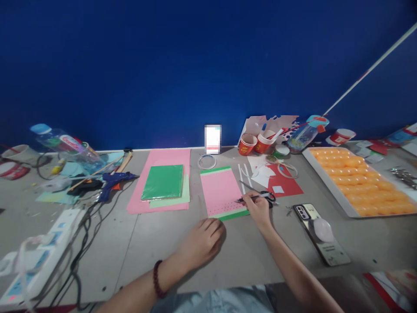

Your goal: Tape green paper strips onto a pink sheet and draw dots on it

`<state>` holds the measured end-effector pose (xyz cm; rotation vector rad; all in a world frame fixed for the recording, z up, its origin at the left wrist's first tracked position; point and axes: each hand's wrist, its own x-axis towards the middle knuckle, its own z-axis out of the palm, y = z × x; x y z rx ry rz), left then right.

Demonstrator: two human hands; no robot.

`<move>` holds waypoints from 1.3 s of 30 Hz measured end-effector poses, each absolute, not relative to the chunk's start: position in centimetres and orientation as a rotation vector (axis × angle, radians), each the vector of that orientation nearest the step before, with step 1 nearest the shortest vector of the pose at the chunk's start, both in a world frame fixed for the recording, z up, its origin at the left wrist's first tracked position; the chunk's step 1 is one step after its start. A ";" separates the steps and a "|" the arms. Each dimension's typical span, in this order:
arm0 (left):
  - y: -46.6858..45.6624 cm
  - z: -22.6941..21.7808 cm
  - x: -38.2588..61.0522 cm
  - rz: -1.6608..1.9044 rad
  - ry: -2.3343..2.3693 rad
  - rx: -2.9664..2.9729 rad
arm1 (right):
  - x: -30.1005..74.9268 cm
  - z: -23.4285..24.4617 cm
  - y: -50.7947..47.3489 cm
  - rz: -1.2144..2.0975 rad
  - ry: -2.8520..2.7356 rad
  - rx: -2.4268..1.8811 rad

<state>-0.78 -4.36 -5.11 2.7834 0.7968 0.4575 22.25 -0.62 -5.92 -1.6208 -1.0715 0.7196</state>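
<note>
My right hand (259, 208) grips a dark pen (252, 198), its tip on the right part of a pink sheet with green borders (220, 191) that carries small dots near its lower edge. My left hand (203, 241) rests on the grey table (140, 248) just below the sheet's lower left corner, fingers curled under with nothing visible in them; a dark bead bracelet is on that wrist. Scissors (265, 195) lie right behind my right hand.
A green sheet (163, 181) lies on larger pink paper at left. A blue glue gun (112, 180), cables and power strips (42, 254) fill the left side. Red cups (257, 142), tape rings, red paper, a phone (321, 232) and a tray of orange balls (361, 180) sit right.
</note>
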 end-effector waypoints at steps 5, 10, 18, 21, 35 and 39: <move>-4.4 -5.3 -0.9 0.473 0.791 2.777 | 22.5 -6.2 -0.5 0.741 -1.062 -1.623; -4.3 -5.3 -0.9 0.443 0.795 2.779 | 22.6 -6.5 -0.6 0.744 -1.082 -1.624; -4.4 -5.1 -0.8 0.455 0.797 2.774 | 22.6 -6.3 -0.7 0.722 -1.112 -1.640; -4.4 -5.1 -0.8 0.479 0.801 2.775 | 22.5 -6.1 -0.7 0.721 -1.102 -1.632; -4.4 -5.0 -0.8 0.474 0.800 2.783 | 22.5 -6.1 -0.7 0.722 -1.078 -1.643; -4.3 -5.0 -0.8 0.440 0.794 2.791 | 22.4 -5.8 -0.7 0.710 -1.055 -1.647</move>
